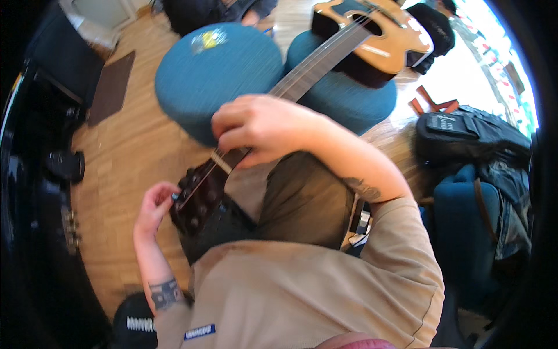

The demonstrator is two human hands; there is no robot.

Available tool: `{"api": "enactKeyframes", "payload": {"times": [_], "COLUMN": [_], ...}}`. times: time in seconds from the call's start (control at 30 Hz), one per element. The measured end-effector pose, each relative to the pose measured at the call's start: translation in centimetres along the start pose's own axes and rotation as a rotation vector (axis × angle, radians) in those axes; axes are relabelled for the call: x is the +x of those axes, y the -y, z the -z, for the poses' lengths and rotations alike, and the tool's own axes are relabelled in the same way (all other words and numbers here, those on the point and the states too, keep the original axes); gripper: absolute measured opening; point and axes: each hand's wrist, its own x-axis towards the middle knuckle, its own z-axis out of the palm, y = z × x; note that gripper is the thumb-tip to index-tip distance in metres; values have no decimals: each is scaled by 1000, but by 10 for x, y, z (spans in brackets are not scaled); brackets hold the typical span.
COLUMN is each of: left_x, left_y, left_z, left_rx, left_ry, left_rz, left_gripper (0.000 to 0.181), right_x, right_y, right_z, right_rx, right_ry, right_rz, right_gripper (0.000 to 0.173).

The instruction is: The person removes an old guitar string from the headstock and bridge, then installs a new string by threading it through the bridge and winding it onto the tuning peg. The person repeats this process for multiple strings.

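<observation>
An acoustic guitar (394, 48) with a light wood top lies face up, its body on a blue round stool (348, 102) and its neck slanting down toward my lap. My right hand (257, 128) curls over the guitar neck (301, 78) close to the pale nut (221, 161), thumb on the near side. Whether a string is pinched under those fingers is hidden. At the dark headstock (198, 200), my left hand (158, 203) has thumb and forefinger closed at a tuning peg (175, 196) on its outer side. At least one string runs across the headstock.
A second blue round stool (222, 70) holds a clear plastic packet (209, 40) with something yellow inside. Another person (209, 13) is beyond it. To the right are a black bag (462, 131) and a blue chair (466, 209) with a denim garment (514, 209). Glossy black furniture (35, 227) stands left.
</observation>
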Motion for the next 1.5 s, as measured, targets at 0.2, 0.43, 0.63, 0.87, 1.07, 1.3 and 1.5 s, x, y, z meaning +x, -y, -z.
{"api": "enactKeyframes", "payload": {"times": [0.2, 0.43, 0.63, 0.87, 1.07, 1.3, 1.5], "left_x": [20, 14, 9, 18, 20, 8, 7], "left_y": [-21, -22, -24, -12, -19, -11, 4], "left_z": [-27, -31, -24, -22, -25, -18, -4], "left_rx": [-111, -518, -503, -333, -227, -219, -396], "left_ry": [-144, 6, 73, -17, -31, -63, 1], "left_rz": [185, -54, -55, 6, 37, 38, -25], "left_gripper": [10, 14, 13, 13, 9, 18, 27], "right_x": [-6, 0, 3, 4, 0, 7, -2], "right_y": [8, 5, 6, 3, 6, 4, -1], "right_z": [9, 4, 6, 2, 5, 2, -1], "right_rx": [-5, -4, 5, 8, 18, 50, 19], "right_ry": [58, 39, 44, 35, 44, 27, -6], "right_rz": [-73, -67, -80, -68, -94, -78, -61], "right_gripper": [33, 35, 37, 35, 33, 28, 30]}}
